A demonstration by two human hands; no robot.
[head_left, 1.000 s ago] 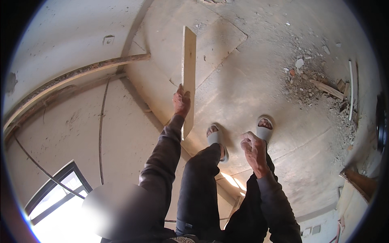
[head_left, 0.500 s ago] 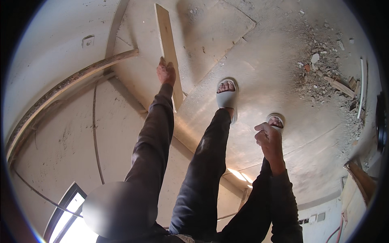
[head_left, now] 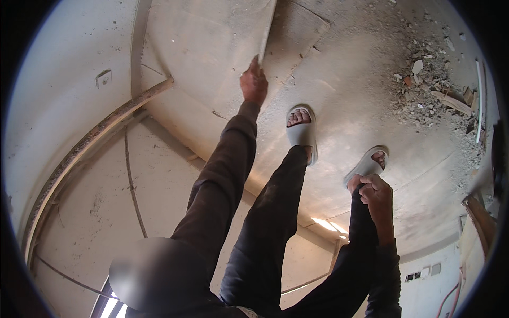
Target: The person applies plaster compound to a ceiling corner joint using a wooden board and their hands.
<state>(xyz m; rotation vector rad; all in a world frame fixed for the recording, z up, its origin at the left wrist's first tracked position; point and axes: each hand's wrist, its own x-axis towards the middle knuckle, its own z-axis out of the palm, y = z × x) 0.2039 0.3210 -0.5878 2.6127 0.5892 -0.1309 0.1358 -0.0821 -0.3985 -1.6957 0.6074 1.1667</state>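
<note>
My left hand [head_left: 254,84] reaches forward, its fingers closed at the near end of a wooden board [head_left: 269,29]. The board is seen almost edge-on as a thin pale strip, running away from me and out of the upper edge of view. How far the fingers wrap round it is partly hidden. My right hand [head_left: 377,197] hangs in front of my right shin with its fingers curled in. Whatever may lie inside that hand does not show.
Broken rubble [head_left: 424,79] with a wood scrap [head_left: 452,103] and a white strip [head_left: 480,100] lies at the right. A long pole [head_left: 95,140] slants along the left wall. My feet wear grey slides [head_left: 300,135]. Wall sockets [head_left: 104,79] show at left.
My left hand has moved right and a little forward with the board, which has turned from showing its broad face to its thin edge. My right hand has shifted right and slightly down.
</note>
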